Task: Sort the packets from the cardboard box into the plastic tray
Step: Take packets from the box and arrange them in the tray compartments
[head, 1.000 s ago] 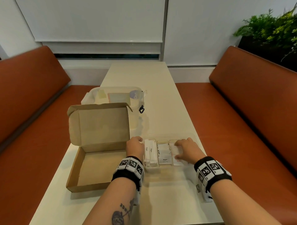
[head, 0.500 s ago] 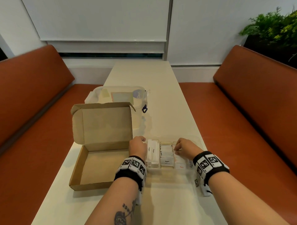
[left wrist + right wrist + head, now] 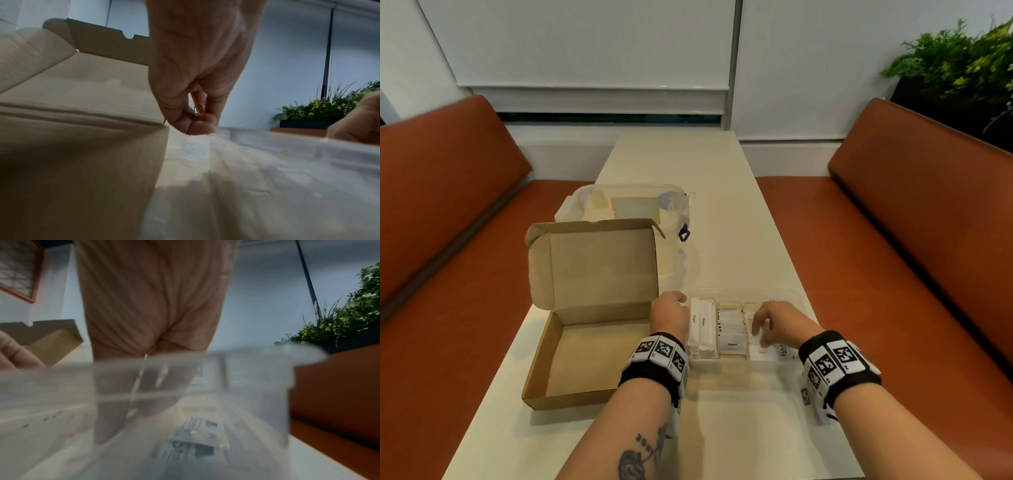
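Cardboard box [image 3: 585, 349], lid raised, interior bare, at left on the desk [image 3: 722, 212], a lidded clear container [image 3: 633, 202] behind it. Left hand [image 3: 669, 313], fingers curled, pinching the left edge of the clear plastic tray [image 3: 784, 294] just right of the box. Tray compartments, left to right: sugar sticks [image 3: 700, 329], pepper packets [image 3: 731, 337], salt packets [image 3: 762, 349], the right hand [image 3: 779, 323] over these last with fingers bent downward; whether it grips one cannot be told.
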A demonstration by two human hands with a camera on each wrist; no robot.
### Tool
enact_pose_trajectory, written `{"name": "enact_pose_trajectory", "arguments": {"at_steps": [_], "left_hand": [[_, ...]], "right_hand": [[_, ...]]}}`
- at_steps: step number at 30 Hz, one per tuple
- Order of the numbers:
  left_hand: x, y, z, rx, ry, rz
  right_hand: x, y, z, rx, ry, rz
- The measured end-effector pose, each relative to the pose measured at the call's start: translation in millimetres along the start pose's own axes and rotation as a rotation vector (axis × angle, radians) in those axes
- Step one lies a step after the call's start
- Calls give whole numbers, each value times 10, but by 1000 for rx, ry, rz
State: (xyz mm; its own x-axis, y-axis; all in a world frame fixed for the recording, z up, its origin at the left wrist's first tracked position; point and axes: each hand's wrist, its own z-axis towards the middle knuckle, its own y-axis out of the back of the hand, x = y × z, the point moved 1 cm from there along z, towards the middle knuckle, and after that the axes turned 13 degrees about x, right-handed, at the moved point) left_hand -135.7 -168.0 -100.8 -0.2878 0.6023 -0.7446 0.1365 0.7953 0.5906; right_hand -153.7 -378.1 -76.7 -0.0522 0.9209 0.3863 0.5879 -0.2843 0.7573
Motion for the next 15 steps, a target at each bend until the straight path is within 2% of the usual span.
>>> {"name": "enact_pose_trajectory", "arguments": {"at_steps": [4,7,9,11,15], "left_hand": [[7,-2,1,-2,-8,1],[-3,-6,-4,-2,-10,1],[-7,-1,-6,-3,-6,3],[-12,-2,-4,-3,-3,9],[-23,-3,-10,-4,2,16]], "right_hand": [[8,-44,16,-43,28,-17],[-22,-24,28,-130,23,-102],[-32,-75,20,-82,-39,-164],[-31,-156,25,3,-92,-323],[-63,-167,17,72,-79,-477]]}}
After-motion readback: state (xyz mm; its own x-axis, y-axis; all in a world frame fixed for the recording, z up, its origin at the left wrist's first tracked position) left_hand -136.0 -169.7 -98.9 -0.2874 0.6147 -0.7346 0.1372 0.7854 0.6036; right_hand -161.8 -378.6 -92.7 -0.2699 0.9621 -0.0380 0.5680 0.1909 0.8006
